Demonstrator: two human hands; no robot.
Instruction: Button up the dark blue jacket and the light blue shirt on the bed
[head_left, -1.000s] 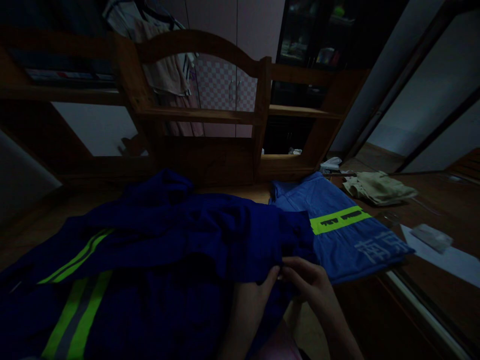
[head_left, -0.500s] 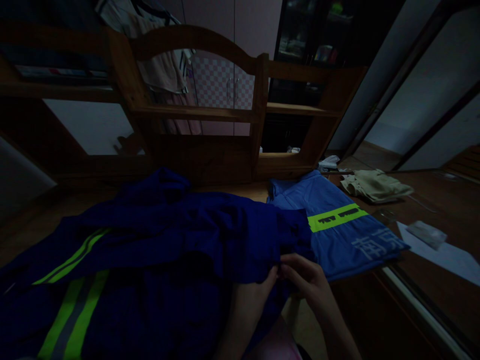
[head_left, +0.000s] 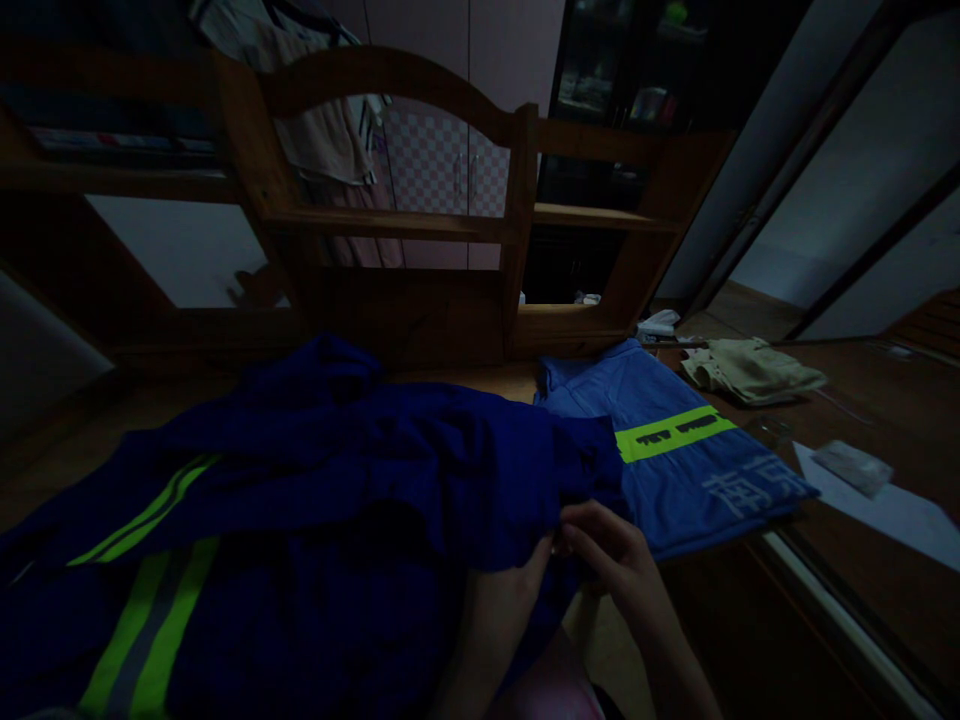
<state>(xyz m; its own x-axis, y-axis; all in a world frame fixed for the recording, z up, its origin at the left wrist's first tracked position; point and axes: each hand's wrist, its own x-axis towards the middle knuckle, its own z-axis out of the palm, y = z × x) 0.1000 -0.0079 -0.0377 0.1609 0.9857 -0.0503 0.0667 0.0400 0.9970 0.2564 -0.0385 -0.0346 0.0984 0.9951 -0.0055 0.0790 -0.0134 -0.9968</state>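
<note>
A dark blue work jacket with yellow-green reflective stripes lies spread over the desk and down its front edge. My left hand pinches the jacket's edge from below, near its right end. Close against it, my right hand has its thumb and fingers closed on the same edge. A tiny shiny spot, perhaps a button, shows between the fingertips, too small to make out. Just beyond my right hand lies a folded lighter blue shirt with a yellow-green band and pale printed characters.
A wooden shelf frame rises behind the jacket. To the right, folded khaki cloth, a white paper sheet and a clear plastic packet lie on a brown surface. Clothes hang at the back.
Both hands stay at the jacket's edge with only slight finger movement; the small shiny spot shows more between the fingertips. The jacket and the folded shirt keep their places.
</note>
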